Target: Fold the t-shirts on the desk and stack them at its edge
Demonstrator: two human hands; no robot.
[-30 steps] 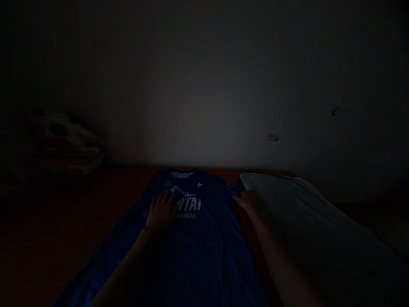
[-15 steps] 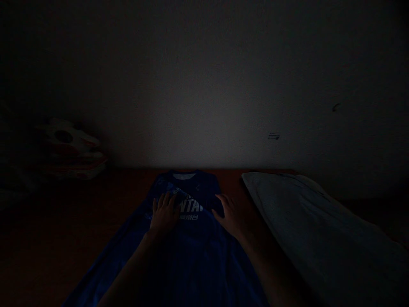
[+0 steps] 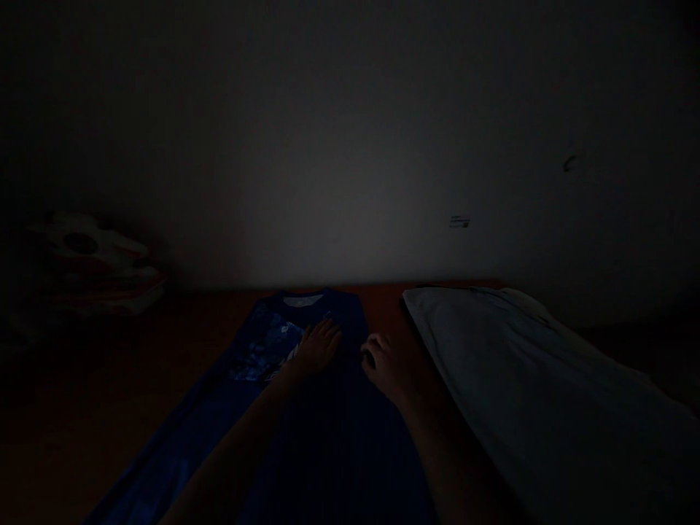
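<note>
While no lettering is legible, the blue jersey lies lengthwise, collar far; left hand flat open on it, right hand loosely curled at its edge.

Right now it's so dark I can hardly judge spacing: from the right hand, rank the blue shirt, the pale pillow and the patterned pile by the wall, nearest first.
1. Blue shirt: the right hand rests at its right edge.
2. Pale pillow: just right of the hand.
3. Patterned pile: far left, by the wall.
</note>
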